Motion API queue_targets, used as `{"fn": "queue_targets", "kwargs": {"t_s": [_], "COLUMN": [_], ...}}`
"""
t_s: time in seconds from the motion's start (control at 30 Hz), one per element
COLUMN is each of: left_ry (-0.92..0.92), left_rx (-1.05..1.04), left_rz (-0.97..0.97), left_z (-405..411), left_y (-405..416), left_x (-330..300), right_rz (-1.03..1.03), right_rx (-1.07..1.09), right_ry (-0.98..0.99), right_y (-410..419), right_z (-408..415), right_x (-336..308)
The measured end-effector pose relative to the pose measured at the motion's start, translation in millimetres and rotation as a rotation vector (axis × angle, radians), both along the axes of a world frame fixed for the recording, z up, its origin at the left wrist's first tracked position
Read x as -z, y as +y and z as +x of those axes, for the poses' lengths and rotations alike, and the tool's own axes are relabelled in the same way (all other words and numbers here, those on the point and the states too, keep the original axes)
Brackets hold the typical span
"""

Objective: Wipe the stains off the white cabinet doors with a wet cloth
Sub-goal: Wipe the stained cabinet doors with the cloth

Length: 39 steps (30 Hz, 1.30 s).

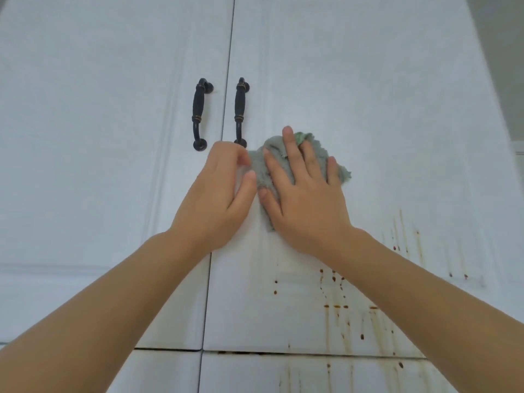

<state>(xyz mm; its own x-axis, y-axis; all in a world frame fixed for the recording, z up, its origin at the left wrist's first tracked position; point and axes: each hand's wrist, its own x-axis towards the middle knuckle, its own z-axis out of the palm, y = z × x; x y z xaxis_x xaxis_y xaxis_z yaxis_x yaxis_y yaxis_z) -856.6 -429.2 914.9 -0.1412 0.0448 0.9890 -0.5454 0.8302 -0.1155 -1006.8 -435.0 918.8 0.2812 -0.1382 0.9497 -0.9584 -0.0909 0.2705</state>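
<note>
Task partly done at best, as judged: upper part of right door (368, 80) free of visible marks, brown stains (334, 306) and drip runs left across its lower part and on the panel (255, 373) beneath. Left door (85, 137) without visible marks. Cloth (283, 163), grey with a green patch at its top edge, pressed flat against right door just right of the centre seam, near the lower end of the right handle (240, 109), well above the stained zone. Right hand (306, 191) spread flat over cloth, fingers wide and straight, pressing. Left hand (218, 194) at the cloth's left edge, fingers curled, thumb and fingertips seemingly pinching the edge; exact hold not fully visible. Remaining work, as judged: cloth to go down over the whole lower right area. Count: two doors, two black handles, left handle (198, 114) included, one cloth, two hands; stain spots numerous, well over a dozen, exact number not determinable.
</note>
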Motion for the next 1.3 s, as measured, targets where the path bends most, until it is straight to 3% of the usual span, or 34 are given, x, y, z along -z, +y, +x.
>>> {"fn": "queue_targets", "kwargs": {"t_s": [0.27,0.63,0.8,1.0,1.13,1.3], "left_ry": [0.018,-0.071,-0.187,-0.227,-0.228,-0.194], "left_rx": [-0.165,-0.111,-0.123,-0.179,-0.174,-0.151], "left_rz": [-0.004,-0.004,-0.067,-0.044,-0.05,-0.109], "left_z": [-2,-53,-82,-89,-84,-81], "left_y": [21,10,0,-6,-6,-1], "left_x": [11,8,16,29,22,8], "right_rz": [0.059,0.101,0.083,0.22,0.211,0.111], "right_rx": [0.023,0.09,0.222,0.39,0.347,0.201], "right_ry": [0.187,0.322,0.298,0.204,0.171,0.295], "right_y": [5,11,22,46,44,25], "right_z": [-19,-45,-131,-215,-201,-122], "right_x": [112,69,74,78,78,71]}}
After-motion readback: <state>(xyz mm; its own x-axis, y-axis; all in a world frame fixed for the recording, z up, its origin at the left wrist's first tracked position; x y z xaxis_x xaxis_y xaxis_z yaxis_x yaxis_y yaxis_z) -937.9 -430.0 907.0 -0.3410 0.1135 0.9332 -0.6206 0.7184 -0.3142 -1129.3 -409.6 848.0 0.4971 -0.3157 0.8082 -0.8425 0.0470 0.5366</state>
